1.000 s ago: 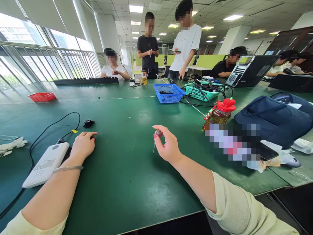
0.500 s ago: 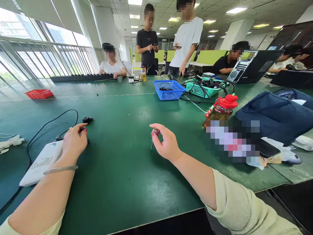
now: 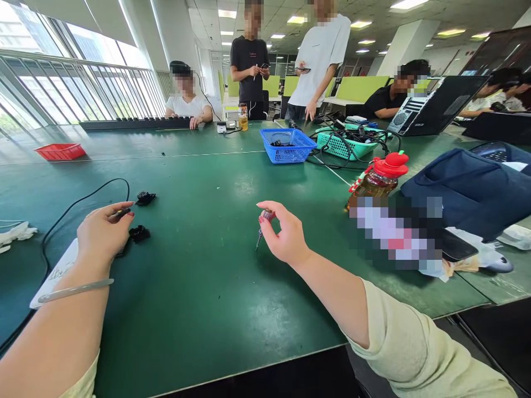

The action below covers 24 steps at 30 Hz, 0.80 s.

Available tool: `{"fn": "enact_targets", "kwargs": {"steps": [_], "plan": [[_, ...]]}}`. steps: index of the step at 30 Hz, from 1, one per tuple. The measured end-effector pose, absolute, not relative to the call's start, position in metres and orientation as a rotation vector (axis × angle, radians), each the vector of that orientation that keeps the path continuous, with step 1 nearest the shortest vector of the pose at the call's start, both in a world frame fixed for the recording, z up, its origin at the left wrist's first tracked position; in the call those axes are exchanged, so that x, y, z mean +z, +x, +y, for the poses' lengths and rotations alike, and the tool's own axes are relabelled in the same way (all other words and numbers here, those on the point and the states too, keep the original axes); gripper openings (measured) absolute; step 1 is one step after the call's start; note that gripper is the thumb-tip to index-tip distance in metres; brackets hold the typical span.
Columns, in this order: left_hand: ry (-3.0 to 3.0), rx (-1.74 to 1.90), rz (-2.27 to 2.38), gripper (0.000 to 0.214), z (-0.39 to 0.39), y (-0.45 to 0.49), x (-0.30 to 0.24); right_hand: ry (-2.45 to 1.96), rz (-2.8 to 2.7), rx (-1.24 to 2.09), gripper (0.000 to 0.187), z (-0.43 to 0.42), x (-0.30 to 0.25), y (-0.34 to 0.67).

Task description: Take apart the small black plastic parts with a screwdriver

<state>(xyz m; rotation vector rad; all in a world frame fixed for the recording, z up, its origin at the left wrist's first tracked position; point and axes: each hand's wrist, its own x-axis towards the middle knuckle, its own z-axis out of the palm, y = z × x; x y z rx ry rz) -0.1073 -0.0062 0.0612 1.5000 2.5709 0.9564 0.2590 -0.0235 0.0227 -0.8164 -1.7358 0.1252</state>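
My right hand (image 3: 286,229) is closed around a small screwdriver (image 3: 268,214) with a brownish-red handle; its thin shaft points down toward the green table (image 3: 199,309). At the left, my left hand (image 3: 103,229) pinches a small dark piece (image 3: 120,214) between thumb and fingers; its kind is not clear. Just beyond its fingertips lies a small black part (image 3: 145,198), and another black part (image 3: 139,233) sits beside the thumb. A white power bank (image 3: 58,273) with a black cable (image 3: 78,200) lies partly hidden under my left wrist.
A red tray (image 3: 60,151) is at the far left. Toward the back stand a blue basket (image 3: 287,146) and a green basket (image 3: 346,145) full of cables. A red-lidded bottle (image 3: 375,179), a dark blue bag (image 3: 468,190) and a phone (image 3: 458,246) are on the right. Several people are around.
My left hand has moved left with the dark piece, uncovering the black part beside its thumb. My right hand holds the screwdriver in nearly the same place. The view has tilted slightly down.
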Motion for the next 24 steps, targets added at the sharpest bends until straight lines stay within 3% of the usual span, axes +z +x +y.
{"fn": "enact_targets", "kwargs": {"steps": [24], "plan": [[1.452, 0.533, 2.568, 0.041, -0.002, -0.124, 0.054, -0.826, -1.735, 0.152, 0.023, -0.024, 0.021, 0.259]]}}
